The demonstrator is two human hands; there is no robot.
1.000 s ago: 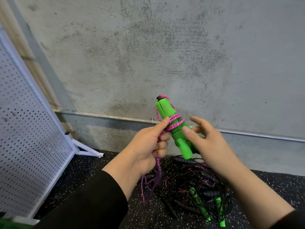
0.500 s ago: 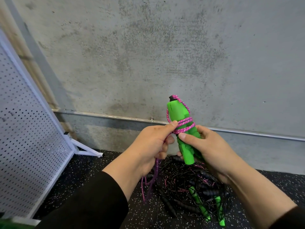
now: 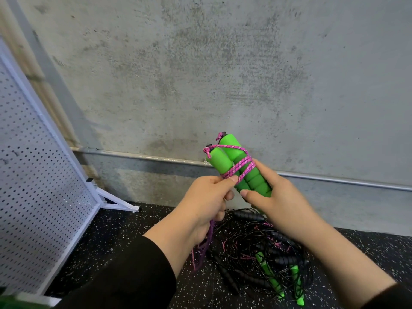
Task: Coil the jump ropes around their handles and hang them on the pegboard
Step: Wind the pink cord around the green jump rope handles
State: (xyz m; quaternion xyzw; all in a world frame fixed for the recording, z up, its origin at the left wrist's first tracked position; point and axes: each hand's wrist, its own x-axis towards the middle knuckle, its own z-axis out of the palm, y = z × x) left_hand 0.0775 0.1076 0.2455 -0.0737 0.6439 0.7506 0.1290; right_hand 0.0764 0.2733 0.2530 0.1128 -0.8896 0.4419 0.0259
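handles: two green foam handles [image 3: 242, 169] held side by side, tilted up-left, in front of the concrete wall [image 3: 223, 74], above the floor pile.
rope: pink cord [image 3: 239, 166] makes a few crossing turns round the upper half of both handles; knots show at the handle tops. Lower half is bare foam.
tail: loose cord runs down out of the left hand, hangs toward the floor [image 3: 122, 241]. How much is left I can't tell.
right hand: right hand [image 3: 274, 199] wrapped round the bottom of the handle pair, thumb across the front, clamping them together.
left hand: left hand [image 3: 205, 201] pinching the cord between thumb and fingers right at the last wrap, touching the handles.
step: coiling, mid-wrap on the first rope. Judging by the bare foam and dangling tail, not near done.
next move: looks like another turn is due. Needs tension kept on the cord, wraps laid next to each other downward, right-hand grip shifted so fingers don't get wound in. Then tuck the end.
risk: slack in the pinch and the crossing turns could slide off smooth foam.
pile: tangle of black ropes [image 3: 256, 248] with black and green handles on the floor right below the hands, waiting to be done.
pegboard: white pegboard [image 3: 33, 175] on a stand at left, well apart from the hands; no hooks or hung ropes visible on the part shown.
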